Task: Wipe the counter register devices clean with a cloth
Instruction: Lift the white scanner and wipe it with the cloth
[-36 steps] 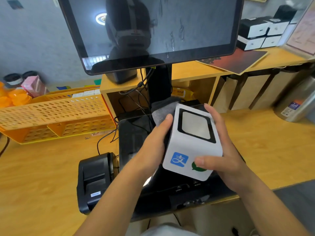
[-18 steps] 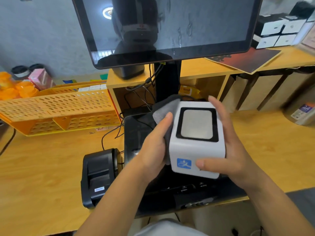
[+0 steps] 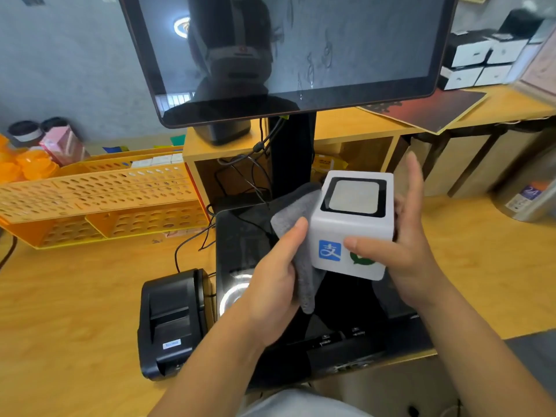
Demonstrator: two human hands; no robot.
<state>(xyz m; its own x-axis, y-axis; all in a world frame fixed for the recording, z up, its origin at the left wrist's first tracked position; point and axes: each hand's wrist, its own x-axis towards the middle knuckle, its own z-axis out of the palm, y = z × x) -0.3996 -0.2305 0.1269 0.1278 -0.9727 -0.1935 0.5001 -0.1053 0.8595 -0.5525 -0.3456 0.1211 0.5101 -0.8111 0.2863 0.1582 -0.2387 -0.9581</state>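
Pressing fuzzy grey cloth (image 3: 298, 206) against smooth, rounded white cube scanner (image 3: 355, 233).

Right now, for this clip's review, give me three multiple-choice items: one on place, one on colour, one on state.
1. Where is the black receipt printer?
A. Under the monitor
B. On the wooden counter, left of the black register base
C. Inside the orange rack

2. What colour is the cloth?
A. Grey
B. Yellow
C. Blue

3. How is the white scanner box held?
A. Resting untouched
B. Left hand alone
C. Right hand grips it; left hand presses the cloth to its side

Answers: B, it sits left of the base; A, the fabric is grey; C, both hands touch it.
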